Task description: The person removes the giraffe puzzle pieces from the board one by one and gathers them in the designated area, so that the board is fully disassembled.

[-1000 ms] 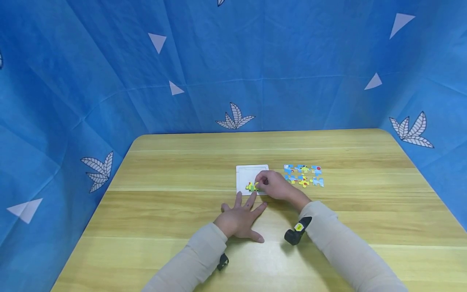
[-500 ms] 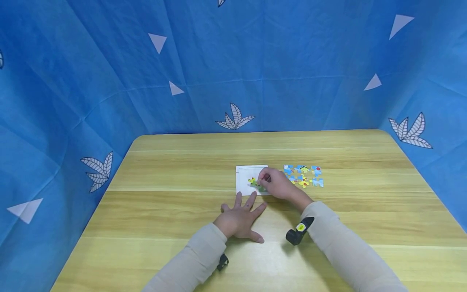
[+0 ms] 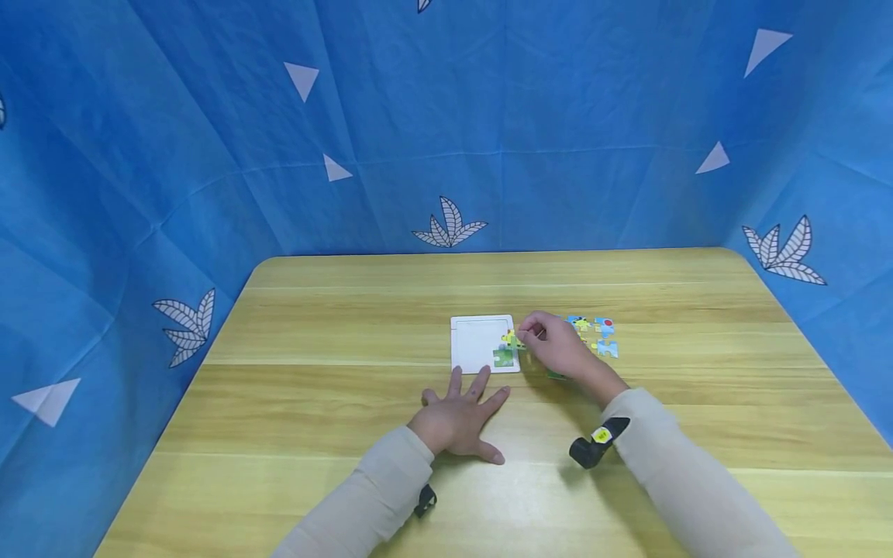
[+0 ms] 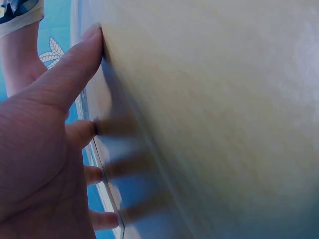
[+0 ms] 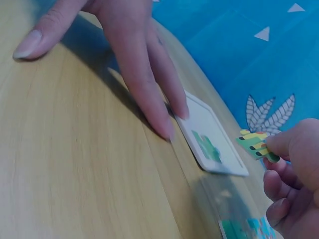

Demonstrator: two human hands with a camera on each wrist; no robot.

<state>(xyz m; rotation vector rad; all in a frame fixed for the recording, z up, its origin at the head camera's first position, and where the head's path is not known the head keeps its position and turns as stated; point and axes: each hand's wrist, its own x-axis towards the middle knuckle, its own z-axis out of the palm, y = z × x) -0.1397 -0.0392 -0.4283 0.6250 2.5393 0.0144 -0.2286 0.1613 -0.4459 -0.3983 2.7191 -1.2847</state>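
My right hand (image 3: 558, 345) pinches a yellow and green jigsaw piece (image 5: 255, 143) between thumb and fingers, raised at the right edge of the white puzzle tray (image 3: 477, 341). A green jigsaw piece (image 3: 503, 356) lies in the tray's near right corner. My left hand (image 3: 456, 422) is spread on the table in front of the tray, its foremost fingertips at the near rim. In the right wrist view, two left fingers (image 5: 159, 112) reach the tray's edge. The left wrist view shows the thumb (image 4: 75, 69) and several fingers stretched out against the wood.
Several loose jigsaw pieces (image 3: 605, 327), mostly blue and yellow, lie right of the tray, partly hidden by my right hand. The wooden table (image 3: 335, 333) runs back to a blue cloth (image 3: 391, 116) hung behind and along both sides.
My right hand has moved right from over the tray to its right edge, taking the pinched jigsaw piece along. The green corner piece now shows. My left hand has stayed put.
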